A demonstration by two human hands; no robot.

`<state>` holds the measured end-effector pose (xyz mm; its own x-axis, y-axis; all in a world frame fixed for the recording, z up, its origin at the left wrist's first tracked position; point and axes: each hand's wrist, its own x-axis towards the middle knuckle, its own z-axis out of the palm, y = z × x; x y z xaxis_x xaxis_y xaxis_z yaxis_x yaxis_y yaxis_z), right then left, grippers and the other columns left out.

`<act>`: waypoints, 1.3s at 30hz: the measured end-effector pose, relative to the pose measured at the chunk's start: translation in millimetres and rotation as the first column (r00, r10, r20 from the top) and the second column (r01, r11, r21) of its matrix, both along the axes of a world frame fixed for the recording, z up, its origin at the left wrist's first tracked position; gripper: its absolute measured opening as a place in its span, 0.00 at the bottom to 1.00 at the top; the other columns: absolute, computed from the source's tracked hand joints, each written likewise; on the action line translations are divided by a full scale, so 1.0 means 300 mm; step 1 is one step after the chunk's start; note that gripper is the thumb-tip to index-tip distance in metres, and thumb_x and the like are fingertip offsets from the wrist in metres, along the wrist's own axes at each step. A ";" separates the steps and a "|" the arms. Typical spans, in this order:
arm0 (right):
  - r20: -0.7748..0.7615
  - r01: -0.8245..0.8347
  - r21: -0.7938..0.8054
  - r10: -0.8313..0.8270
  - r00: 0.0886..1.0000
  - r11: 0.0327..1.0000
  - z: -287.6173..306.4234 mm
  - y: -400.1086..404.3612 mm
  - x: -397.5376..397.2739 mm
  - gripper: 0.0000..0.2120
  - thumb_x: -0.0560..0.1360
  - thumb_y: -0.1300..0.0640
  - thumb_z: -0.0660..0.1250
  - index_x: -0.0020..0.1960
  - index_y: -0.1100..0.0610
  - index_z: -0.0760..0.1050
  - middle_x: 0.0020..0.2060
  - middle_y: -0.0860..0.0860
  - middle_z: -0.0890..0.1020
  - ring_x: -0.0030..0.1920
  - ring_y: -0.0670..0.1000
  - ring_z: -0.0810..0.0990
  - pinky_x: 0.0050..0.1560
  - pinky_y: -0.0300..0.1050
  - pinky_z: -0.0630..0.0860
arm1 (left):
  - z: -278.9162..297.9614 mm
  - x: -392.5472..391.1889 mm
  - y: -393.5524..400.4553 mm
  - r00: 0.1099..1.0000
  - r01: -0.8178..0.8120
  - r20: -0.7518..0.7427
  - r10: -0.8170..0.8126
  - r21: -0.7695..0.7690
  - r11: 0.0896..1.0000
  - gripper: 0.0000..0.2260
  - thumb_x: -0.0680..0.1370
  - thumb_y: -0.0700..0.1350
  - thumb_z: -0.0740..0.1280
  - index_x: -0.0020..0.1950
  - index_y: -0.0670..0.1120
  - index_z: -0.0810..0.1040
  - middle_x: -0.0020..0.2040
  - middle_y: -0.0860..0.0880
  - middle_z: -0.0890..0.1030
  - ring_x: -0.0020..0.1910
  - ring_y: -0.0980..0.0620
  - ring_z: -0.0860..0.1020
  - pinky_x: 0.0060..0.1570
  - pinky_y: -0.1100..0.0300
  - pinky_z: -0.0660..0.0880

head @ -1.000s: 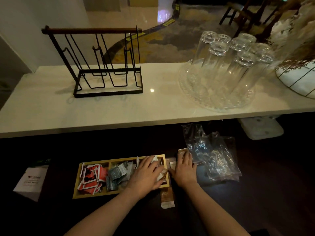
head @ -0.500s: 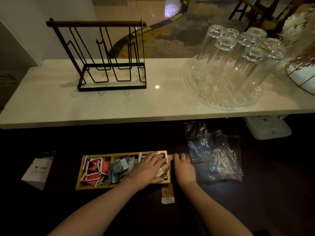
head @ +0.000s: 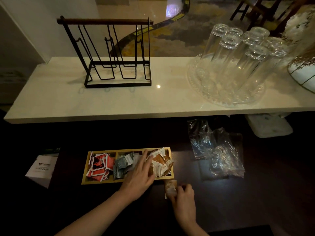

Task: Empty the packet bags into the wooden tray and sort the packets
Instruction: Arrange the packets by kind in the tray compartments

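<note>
A wooden tray (head: 102, 181) with three compartments lies on the dark counter. Red packets (head: 99, 165) fill the left compartment, grey-blue packets (head: 123, 163) the middle one, brown and white packets (head: 161, 161) the right one. My left hand (head: 141, 174) rests flat, fingers spread, over the middle and right compartments. My right hand (head: 183, 195) is below the tray's right corner, its fingers closed on a brown packet (head: 170, 187) that lies on the counter. Crumpled clear bags (head: 219, 154) lie to the right of the tray.
A white marble shelf (head: 136, 103) overhangs the counter, carrying a black wire rack (head: 117, 53) and a glass tray of upturned tumblers (head: 238, 62). A white card box (head: 42, 168) sits left of the tray, a white object (head: 267, 126) at the far right.
My right hand has pulled back from the tray's right edge toward me and closed on the brown packet below the tray. My left hand has shifted slightly left, uncovering the brown and white packets.
</note>
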<state>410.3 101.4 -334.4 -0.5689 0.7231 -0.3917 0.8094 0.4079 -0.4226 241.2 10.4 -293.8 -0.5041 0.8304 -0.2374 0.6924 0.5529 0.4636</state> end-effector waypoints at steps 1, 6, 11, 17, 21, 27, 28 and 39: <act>0.013 -0.006 0.048 0.005 1.000 0.999 0.000 -0.016 -0.010 0.15 0.76 0.49 0.62 0.60 0.55 0.73 0.58 0.52 0.68 0.58 0.51 0.68 0.53 0.41 0.72 | -0.008 0.017 0.001 1.000 0.025 -0.013 -0.025 -0.005 1.000 0.31 0.80 0.57 0.56 0.77 0.54 0.43 0.77 0.53 0.35 0.74 0.56 0.46 0.69 0.50 0.65; -0.004 0.053 0.050 -0.053 0.999 0.997 -0.002 -0.051 -0.079 0.15 0.75 0.56 0.65 0.61 0.57 0.70 0.57 0.55 0.72 0.56 0.54 0.73 0.49 0.43 0.74 | -0.063 0.036 0.011 0.944 0.219 -0.246 -0.220 -0.029 0.975 0.31 0.78 0.52 0.62 0.77 0.47 0.51 0.78 0.48 0.47 0.77 0.49 0.50 0.72 0.50 0.61; -0.051 0.194 -0.173 -0.205 0.977 0.966 0.004 -0.034 -0.093 0.12 0.74 0.57 0.65 0.55 0.55 0.66 0.50 0.54 0.80 0.51 0.56 0.78 0.44 0.47 0.74 | -0.066 -0.010 0.020 0.886 0.312 -0.319 -0.336 -0.124 0.942 0.28 0.74 0.56 0.65 0.70 0.46 0.67 0.71 0.46 0.71 0.69 0.46 0.70 0.66 0.52 0.67; -0.223 0.207 -0.267 -0.269 0.937 0.941 0.122 0.081 -0.023 0.09 0.71 0.58 0.71 0.49 0.52 0.74 0.46 0.49 0.81 0.49 0.51 0.81 0.46 0.44 0.76 | -0.051 -0.036 0.032 0.878 0.316 -0.346 -0.332 -0.103 0.943 0.30 0.75 0.63 0.51 0.71 0.47 0.63 0.68 0.46 0.72 0.68 0.47 0.71 0.69 0.51 0.63; -0.407 0.175 -0.309 -0.297 0.864 0.935 0.245 0.156 -0.108 0.10 0.72 0.60 0.71 0.47 0.48 0.73 0.44 0.48 0.82 0.48 0.50 0.82 0.49 0.49 0.79 | -0.030 -0.049 -0.004 0.926 0.280 -0.268 -0.267 0.011 0.960 0.32 0.75 0.63 0.52 0.75 0.52 0.49 0.76 0.47 0.59 0.76 0.47 0.56 0.72 0.54 0.47; -0.373 0.113 -0.196 -0.181 0.910 0.974 0.268 0.109 -0.358 0.16 0.73 0.61 0.65 0.59 0.62 0.68 0.54 0.58 0.79 0.52 0.57 0.79 0.42 0.36 0.67 | 0.000 -0.081 -0.020 0.989 0.048 -0.141 -0.034 0.102 0.994 0.30 0.79 0.57 0.57 0.76 0.50 0.49 0.78 0.49 0.50 0.77 0.50 0.50 0.75 0.52 0.54; -0.355 0.084 -0.143 -0.130 0.926 0.986 0.260 0.098 -0.378 0.17 0.74 0.61 0.64 0.61 0.62 0.67 0.56 0.59 0.78 0.53 0.58 0.78 0.42 0.37 0.67 | 0.007 -0.088 -0.013 0.990 0.063 -0.135 -0.051 0.085 0.994 0.31 0.79 0.57 0.57 0.77 0.50 0.48 0.78 0.49 0.47 0.77 0.50 0.48 0.75 0.52 0.53; -0.459 0.014 -0.114 -0.065 0.886 0.993 0.126 0.126 -0.271 0.19 0.80 0.55 0.59 0.70 0.55 0.66 0.70 0.52 0.68 0.69 0.50 0.67 0.68 0.45 0.64 | -0.019 -0.062 0.052 0.937 0.213 -0.264 -0.229 -0.088 0.973 0.32 0.78 0.58 0.60 0.77 0.48 0.51 0.79 0.50 0.47 0.77 0.50 0.45 0.76 0.48 0.45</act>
<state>328.8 139.2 -296.6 -0.6753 0.7185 -0.1665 0.5274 0.3127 -0.7900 222.7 26.1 -299.5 -0.3607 0.9175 -0.1678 0.8951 0.3911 0.2141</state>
